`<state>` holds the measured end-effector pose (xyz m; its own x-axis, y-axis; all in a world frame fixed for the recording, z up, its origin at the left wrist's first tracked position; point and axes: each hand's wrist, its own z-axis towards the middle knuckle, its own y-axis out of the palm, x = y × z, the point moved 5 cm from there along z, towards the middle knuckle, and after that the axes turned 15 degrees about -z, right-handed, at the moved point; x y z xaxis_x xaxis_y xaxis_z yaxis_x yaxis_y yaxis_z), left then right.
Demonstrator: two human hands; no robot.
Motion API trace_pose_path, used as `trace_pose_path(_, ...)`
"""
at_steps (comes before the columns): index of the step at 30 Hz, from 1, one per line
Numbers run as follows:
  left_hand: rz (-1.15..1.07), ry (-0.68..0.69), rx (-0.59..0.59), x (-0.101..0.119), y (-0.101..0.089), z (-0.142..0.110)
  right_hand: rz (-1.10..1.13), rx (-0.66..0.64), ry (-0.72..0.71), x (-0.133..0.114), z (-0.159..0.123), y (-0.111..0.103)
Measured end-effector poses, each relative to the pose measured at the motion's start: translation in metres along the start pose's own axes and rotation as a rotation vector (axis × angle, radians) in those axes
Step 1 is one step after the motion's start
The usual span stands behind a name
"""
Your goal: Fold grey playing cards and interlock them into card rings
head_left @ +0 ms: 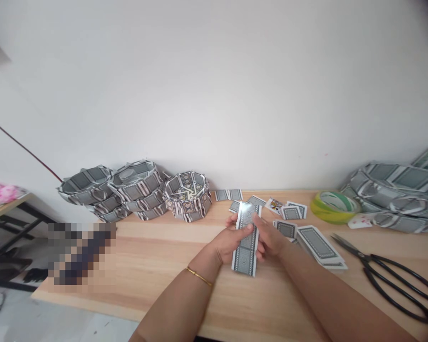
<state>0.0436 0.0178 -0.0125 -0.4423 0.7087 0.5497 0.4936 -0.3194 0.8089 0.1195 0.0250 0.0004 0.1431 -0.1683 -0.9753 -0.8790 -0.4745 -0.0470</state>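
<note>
Over the middle of the wooden table, my left hand and my right hand grip one long playing card strip between them. It has a grey patterned back with white borders and stands nearly lengthwise to me. My left thumb lies across its face, while my right thumb presses near its upper right edge. Fingers of both hands curl behind it and are partly hidden. Just right of my right hand lies a stack of grey-backed playing cards. Several loose cards are scattered behind my hands.
Round baskets of folded cards stand along the wall at left, with a smaller patterned one beside them. More folded-card rings are stacked at right. Yellow-green tape and black-handled scissors lie on the table.
</note>
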Motion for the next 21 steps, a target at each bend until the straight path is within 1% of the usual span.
trace_pose_path(2, -0.023, 0.08, 0.019, 0.007, 0.002, 0.0, 0.046, 0.039, -0.028, -0.002, 0.002, -0.001)
trace_pose_path(4, -0.037, 0.171, 0.05, 0.014, 0.003, -0.003, 0.033, 0.08, -0.096, -0.007, 0.002, -0.002)
trace_pose_path(5, -0.036, 0.196, 0.063, 0.017, 0.003, -0.004, 0.006, 0.1, -0.129, -0.009, 0.001, -0.003)
trace_pose_path(7, -0.025, 0.206, 0.078, 0.021, 0.004, -0.006, -0.07, 0.128, -0.168, -0.015, 0.0, -0.004)
trace_pose_path(10, -0.026, 0.242, 0.094, 0.026, 0.003, -0.008, -0.202, 0.123, -0.214, -0.023, -0.003, -0.005)
trace_pose_path(12, -0.067, 0.323, 0.112, 0.032, 0.002, -0.009, -0.293, 0.112, -0.273, -0.029, -0.004, -0.006)
trace_pose_path(14, -0.121, 0.43, 0.125, 0.039, 0.001, -0.01, -0.35, 0.119, -0.303, -0.031, -0.003, -0.007)
trace_pose_path(16, -0.151, 0.524, 0.131, 0.046, 0.002, -0.013, -0.344, 0.11, -0.309, -0.029, 0.001, -0.006)
trace_pose_path(18, -0.153, 0.587, 0.149, 0.051, 0.003, -0.015, -0.291, 0.076, -0.345, -0.025, 0.006, -0.003)
trace_pose_path(21, -0.153, 0.68, 0.235, 0.058, 0.002, -0.02, -0.233, 0.053, -0.422, -0.022, 0.01, 0.004)
